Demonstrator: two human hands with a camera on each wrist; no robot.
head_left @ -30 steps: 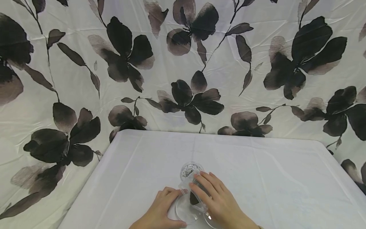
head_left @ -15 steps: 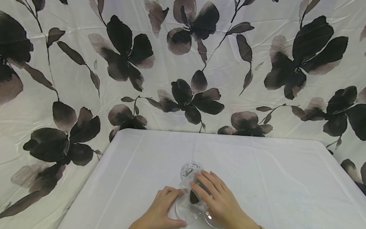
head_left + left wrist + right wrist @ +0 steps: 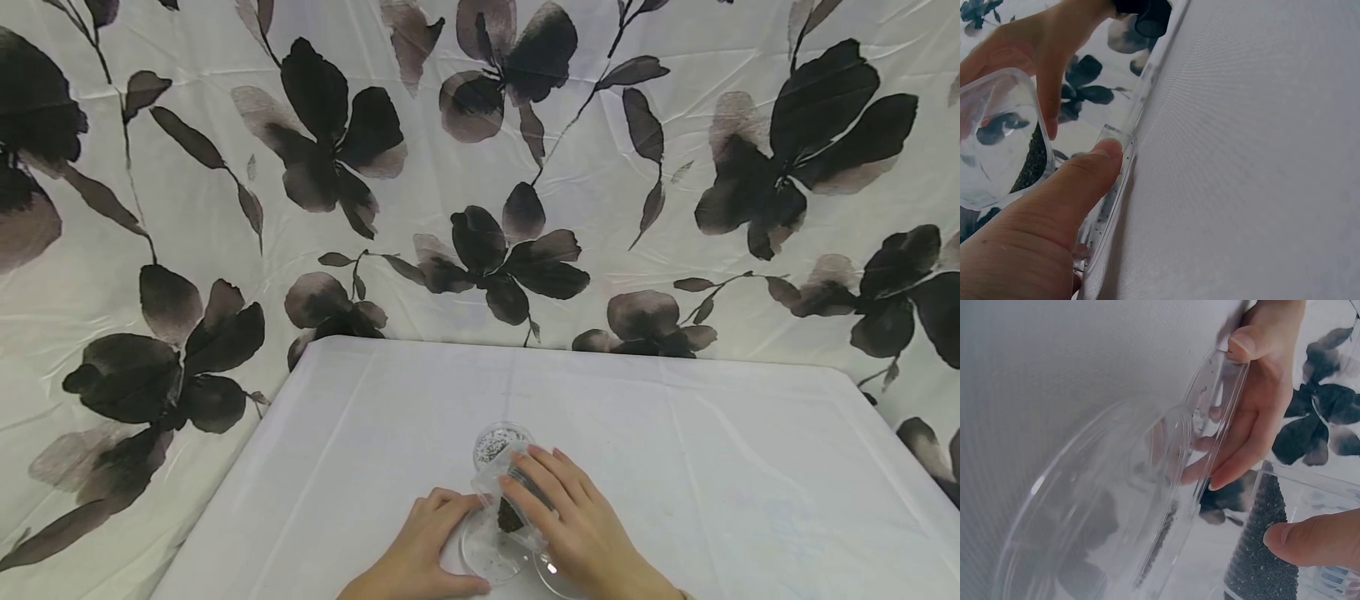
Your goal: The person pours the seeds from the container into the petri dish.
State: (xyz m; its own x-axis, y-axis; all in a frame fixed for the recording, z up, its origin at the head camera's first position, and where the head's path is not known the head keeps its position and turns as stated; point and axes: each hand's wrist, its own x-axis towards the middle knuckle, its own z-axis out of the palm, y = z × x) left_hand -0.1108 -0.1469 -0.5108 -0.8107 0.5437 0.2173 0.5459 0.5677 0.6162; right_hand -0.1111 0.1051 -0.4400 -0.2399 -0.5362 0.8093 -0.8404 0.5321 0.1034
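Note:
In the head view my left hand [image 3: 423,546] holds a clear round petri dish [image 3: 487,560] on the table, thumb and fingers at opposite sides of its rim. A few tiny dark specks show in that dish. My right hand [image 3: 581,525] grips a clear plastic container [image 3: 489,483], tilted over the dish. Fine dark granules [image 3: 1259,556] lie heaped against one wall of it in the right wrist view, beside my right thumb [image 3: 1307,540]. In the left wrist view my left thumb [image 3: 1094,169] presses on the dish's rim.
Just beyond the container stands another clear round dish [image 3: 497,442] with black-and-white specks in it. A clear round dish or lid [image 3: 551,575] lies partly under my right hand. White cloth covers the table [image 3: 735,467]; a floral curtain [image 3: 645,167] hangs behind it.
Both hands keep nearly the same place and hold. The dark granules in the tilted container have shifted slightly.

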